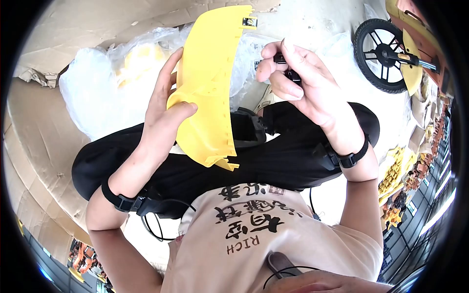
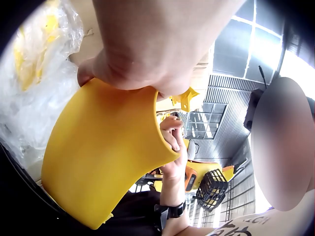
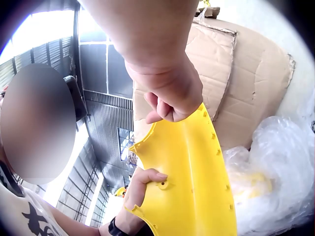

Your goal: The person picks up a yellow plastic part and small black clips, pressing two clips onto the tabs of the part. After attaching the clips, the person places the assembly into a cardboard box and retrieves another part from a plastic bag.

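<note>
A curved yellow plastic panel (image 1: 207, 83) stands raised over the lap, gripped at its left side by my left hand (image 1: 168, 105), thumb over the inner face. One small dark clip (image 1: 249, 22) sits at the panel's upper edge. My right hand (image 1: 305, 78), right of the panel, holds small black pieces (image 1: 293, 75) between curled fingers. The left wrist view shows the panel's smooth outer face (image 2: 103, 147) below my left hand (image 2: 138, 64). In the right wrist view, small tabs line the panel's edge (image 3: 219, 152), and my right hand (image 3: 172, 93) is in front of its upper end.
Clear plastic bags (image 1: 97, 88) with yellow parts inside lie beyond the left knee, beside cardboard (image 1: 44, 122). A black wheel (image 1: 383, 56) stands at the upper right. More yellow parts (image 1: 393, 171) are piled at the right. A black object (image 1: 249, 128) lies between the legs.
</note>
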`<action>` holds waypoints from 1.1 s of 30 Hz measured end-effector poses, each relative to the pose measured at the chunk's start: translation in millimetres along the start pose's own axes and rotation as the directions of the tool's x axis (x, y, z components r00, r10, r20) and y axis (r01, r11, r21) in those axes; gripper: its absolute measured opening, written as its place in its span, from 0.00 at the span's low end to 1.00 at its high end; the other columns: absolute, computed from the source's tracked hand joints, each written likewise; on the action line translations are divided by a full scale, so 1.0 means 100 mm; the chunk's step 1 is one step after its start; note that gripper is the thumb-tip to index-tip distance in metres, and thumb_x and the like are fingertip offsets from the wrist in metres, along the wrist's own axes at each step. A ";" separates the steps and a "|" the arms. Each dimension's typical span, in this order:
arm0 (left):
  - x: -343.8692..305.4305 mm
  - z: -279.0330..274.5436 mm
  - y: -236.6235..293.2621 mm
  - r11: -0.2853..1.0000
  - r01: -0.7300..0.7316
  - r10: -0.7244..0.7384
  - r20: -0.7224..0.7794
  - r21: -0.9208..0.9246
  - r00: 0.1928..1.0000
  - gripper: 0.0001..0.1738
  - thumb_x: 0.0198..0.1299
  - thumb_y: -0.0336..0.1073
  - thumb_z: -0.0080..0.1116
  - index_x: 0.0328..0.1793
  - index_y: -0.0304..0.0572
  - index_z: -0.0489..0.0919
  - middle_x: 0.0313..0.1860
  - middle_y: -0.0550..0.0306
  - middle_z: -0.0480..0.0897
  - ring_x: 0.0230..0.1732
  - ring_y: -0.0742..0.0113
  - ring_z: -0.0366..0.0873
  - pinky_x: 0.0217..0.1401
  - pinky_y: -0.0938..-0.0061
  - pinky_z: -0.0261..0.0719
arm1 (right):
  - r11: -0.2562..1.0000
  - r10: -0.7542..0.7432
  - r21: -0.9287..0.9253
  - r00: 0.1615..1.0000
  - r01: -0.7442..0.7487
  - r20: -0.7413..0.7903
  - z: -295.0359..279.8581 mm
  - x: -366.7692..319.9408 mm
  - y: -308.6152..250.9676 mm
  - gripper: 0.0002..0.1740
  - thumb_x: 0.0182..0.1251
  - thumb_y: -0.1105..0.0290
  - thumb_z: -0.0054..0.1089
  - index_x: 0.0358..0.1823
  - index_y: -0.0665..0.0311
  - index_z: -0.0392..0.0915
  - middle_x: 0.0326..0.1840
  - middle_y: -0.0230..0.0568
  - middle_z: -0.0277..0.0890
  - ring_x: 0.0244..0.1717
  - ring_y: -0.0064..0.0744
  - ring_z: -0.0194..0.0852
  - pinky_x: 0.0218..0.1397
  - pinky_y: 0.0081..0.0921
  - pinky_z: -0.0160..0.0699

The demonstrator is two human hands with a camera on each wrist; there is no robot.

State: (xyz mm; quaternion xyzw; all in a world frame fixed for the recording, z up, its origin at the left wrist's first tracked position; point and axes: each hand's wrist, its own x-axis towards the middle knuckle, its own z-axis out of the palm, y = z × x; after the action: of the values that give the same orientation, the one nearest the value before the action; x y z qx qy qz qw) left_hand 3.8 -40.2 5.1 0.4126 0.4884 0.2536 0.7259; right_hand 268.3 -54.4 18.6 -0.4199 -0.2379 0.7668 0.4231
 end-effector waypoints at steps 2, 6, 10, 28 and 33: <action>0.00 -0.01 -0.01 1.000 0.003 -0.004 0.006 0.005 1.000 0.49 0.51 0.28 0.52 0.83 0.52 0.53 0.62 0.44 0.67 0.65 0.57 0.71 0.70 0.66 0.69 | 0.998 0.002 0.068 0.991 -0.011 0.133 -0.06 -0.01 0.01 0.27 0.82 0.53 0.42 0.60 0.72 0.74 0.40 0.42 0.80 0.21 0.14 0.53 0.24 0.12 0.54; 0.00 -0.02 -0.01 1.000 0.001 -0.001 0.013 0.002 1.000 0.49 0.50 0.28 0.52 0.83 0.52 0.53 0.63 0.44 0.67 0.64 0.57 0.71 0.70 0.66 0.69 | 0.993 -0.028 0.114 0.988 0.010 0.152 -0.01 -0.01 0.05 0.28 0.82 0.51 0.41 0.59 0.72 0.75 0.32 0.34 0.74 0.22 0.13 0.52 0.24 0.12 0.53; 0.02 -0.03 -0.02 0.998 0.030 -0.029 0.014 -0.047 0.999 0.48 0.52 0.29 0.54 0.83 0.52 0.53 0.64 0.45 0.68 0.65 0.57 0.71 0.70 0.65 0.69 | 0.984 0.017 0.170 0.986 -0.045 0.164 0.04 -0.02 0.01 0.26 0.83 0.58 0.40 0.65 0.75 0.72 0.31 0.32 0.68 0.23 0.15 0.49 0.26 0.13 0.52; -0.03 -0.02 0.07 0.928 0.220 -0.165 0.198 -0.302 0.966 0.46 0.66 0.43 0.57 0.84 0.45 0.46 0.73 0.48 0.68 0.72 0.60 0.69 0.71 0.65 0.71 | 0.952 -0.093 -0.252 0.948 0.175 0.305 0.21 -0.09 0.09 0.17 0.75 0.72 0.58 0.60 0.71 0.71 0.46 0.46 0.84 0.47 0.28 0.84 0.52 0.23 0.79; -0.05 -0.02 0.03 0.910 0.282 -0.211 0.245 -0.304 0.946 0.48 0.65 0.44 0.57 0.84 0.45 0.44 0.74 0.47 0.66 0.73 0.59 0.67 0.73 0.64 0.68 | 0.904 -0.138 -0.353 0.945 0.242 0.296 0.18 -0.10 0.18 0.15 0.72 0.73 0.61 0.56 0.72 0.77 0.45 0.45 0.85 0.47 0.29 0.86 0.51 0.21 0.81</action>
State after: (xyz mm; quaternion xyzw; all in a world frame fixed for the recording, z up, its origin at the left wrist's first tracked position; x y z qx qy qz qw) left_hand 0.1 -41.5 9.3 0.2418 0.4082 0.1946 0.8585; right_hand 247.6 -72.6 19.2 -0.3632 -0.4782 0.7088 0.3701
